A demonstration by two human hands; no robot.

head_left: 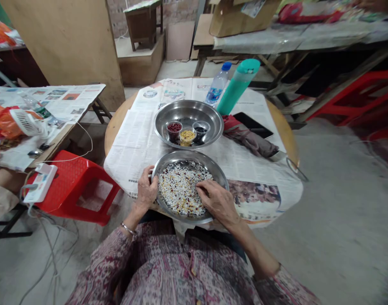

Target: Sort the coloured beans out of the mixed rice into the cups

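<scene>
A steel bowl [224, 180] near my lap holds white grains mixed with yellow, dark red and black beans [183, 186]. My left hand [147, 186] grips its left rim, thumb near the inside. Over the right part of the mix is my right hand [217, 201], thumb and fingertips pinched together low at the grains; what they hold, if anything, is hidden. Just beyond, a second steel bowl [187, 108] carries three clear cups: one with red beans [174, 128], one with yellow beans [187, 135] and one with black beans [200, 129].
Newspaper [127, 140] covers the round table. At its back stand a water bottle [217, 84] and a teal bottle [238, 87]. A folded umbrella [251, 137] and a dark tablet [254, 125] lie right. A red stool [76, 182] bears a power strip [40, 184] at left.
</scene>
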